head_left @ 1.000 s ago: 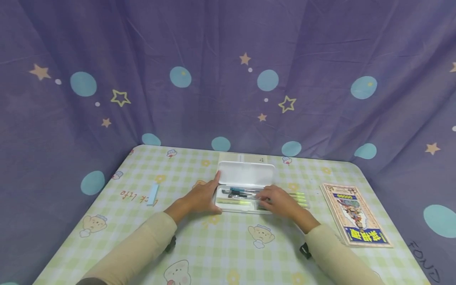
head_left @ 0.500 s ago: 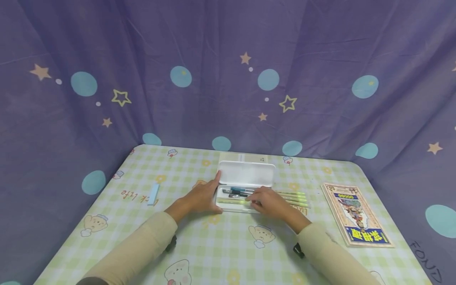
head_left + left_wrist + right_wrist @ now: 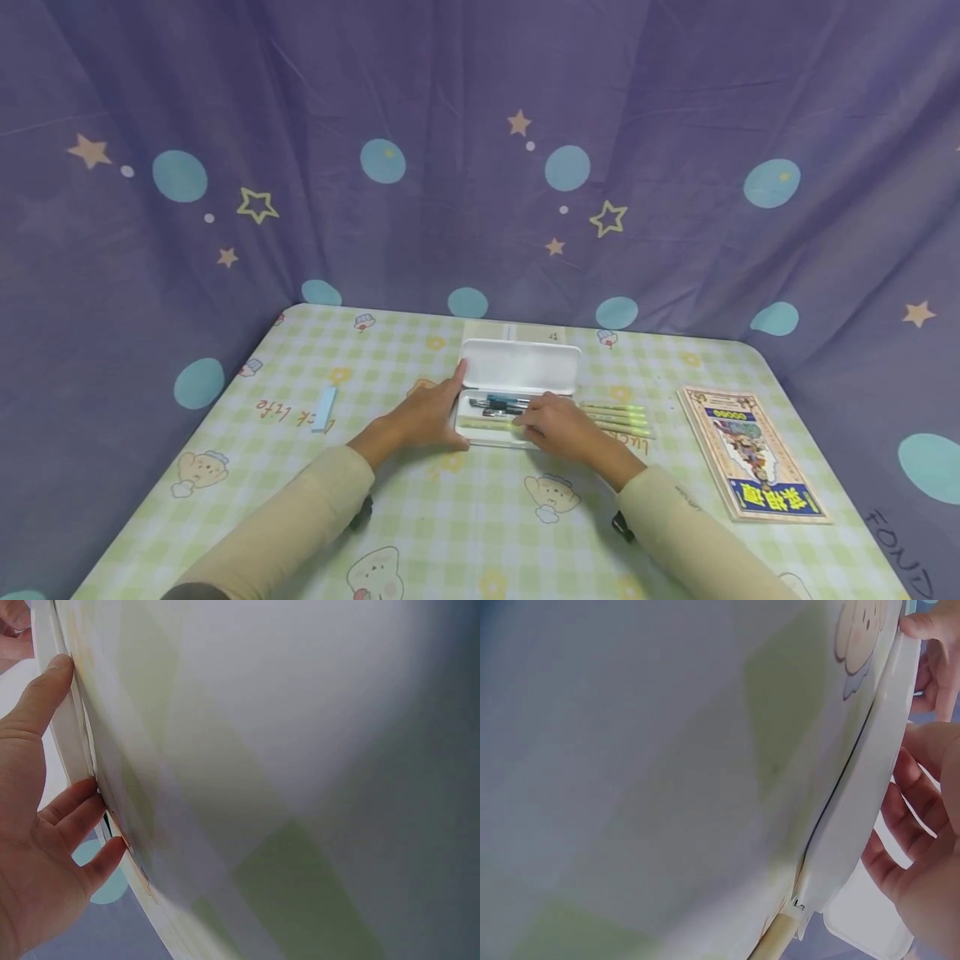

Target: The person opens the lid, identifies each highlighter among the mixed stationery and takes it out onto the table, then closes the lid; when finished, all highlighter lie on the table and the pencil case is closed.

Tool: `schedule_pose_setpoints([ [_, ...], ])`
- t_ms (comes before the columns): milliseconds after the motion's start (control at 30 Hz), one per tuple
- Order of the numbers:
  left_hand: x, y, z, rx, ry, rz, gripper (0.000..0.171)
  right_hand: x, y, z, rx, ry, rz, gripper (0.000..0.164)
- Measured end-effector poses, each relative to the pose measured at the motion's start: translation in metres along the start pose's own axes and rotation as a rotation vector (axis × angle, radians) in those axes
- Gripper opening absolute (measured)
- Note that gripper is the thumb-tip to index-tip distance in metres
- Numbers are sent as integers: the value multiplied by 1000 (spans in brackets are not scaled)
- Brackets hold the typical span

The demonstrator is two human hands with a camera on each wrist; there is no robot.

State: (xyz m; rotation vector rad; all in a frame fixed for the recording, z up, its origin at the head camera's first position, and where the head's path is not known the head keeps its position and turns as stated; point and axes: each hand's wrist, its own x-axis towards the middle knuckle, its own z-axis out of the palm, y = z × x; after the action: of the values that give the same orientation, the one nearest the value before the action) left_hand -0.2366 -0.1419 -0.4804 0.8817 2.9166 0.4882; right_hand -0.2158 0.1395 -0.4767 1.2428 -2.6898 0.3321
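Observation:
A white pencil case [image 3: 495, 439] lies with its lid [image 3: 520, 365] raised at the back. Several dark and clear pens [image 3: 497, 404] and a yellow-green pencil [image 3: 487, 423] lie inside it. My left hand [image 3: 431, 412] spans the case's left end, thumb at the near corner and forefinger by the lid. In the left wrist view its fingers [image 3: 79, 802] touch the outer wall. My right hand [image 3: 558, 425] reaches over the near rim, fingertips down at the yellow-green pencil's right end. In the right wrist view its bent fingers [image 3: 904, 817] go behind the wall; I cannot tell whether they pinch anything.
Several yellow-green pencils [image 3: 618, 417] lie beside the case's right end. A stack of books [image 3: 750, 454] is at the right, a light blue bar [image 3: 323, 409] at the left. Behind the lid lies a flat beige item [image 3: 513, 332]. A purple curtain [image 3: 480, 167] hangs past the checked tablecloth's far edge.
My right hand has moved left along the inside of the case, from its right part to the pencil's end, uncovering more of the pencils outside. The left hand stays in place.

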Motion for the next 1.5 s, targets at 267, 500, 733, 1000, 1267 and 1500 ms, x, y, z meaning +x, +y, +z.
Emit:
schedule_pose_setpoints([
  [267, 1, -2, 2, 1, 5, 5, 142, 0, -2, 0, -9, -24, 21, 19],
  [500, 0, 0, -1, -10, 1, 6, 141, 2, -2, -1, -34, -22, -6, 17],
  [733, 0, -1, 0, -12, 0, 5, 141, 3, -2, -3, -61, -48, 18, 20],
  [1000, -1, 0, -1, -9, -2, 1, 141, 6, -3, -7, -84, -81, 42, 20],
  [1267, -1, 1, 0, -3, -10, -3, 141, 8, -3, -8, -113, -110, 29, 9],
  [1500, -2, 0, -2, -7, -4, 5, 141, 7, 0, -10, -82, -117, 21, 9],
])
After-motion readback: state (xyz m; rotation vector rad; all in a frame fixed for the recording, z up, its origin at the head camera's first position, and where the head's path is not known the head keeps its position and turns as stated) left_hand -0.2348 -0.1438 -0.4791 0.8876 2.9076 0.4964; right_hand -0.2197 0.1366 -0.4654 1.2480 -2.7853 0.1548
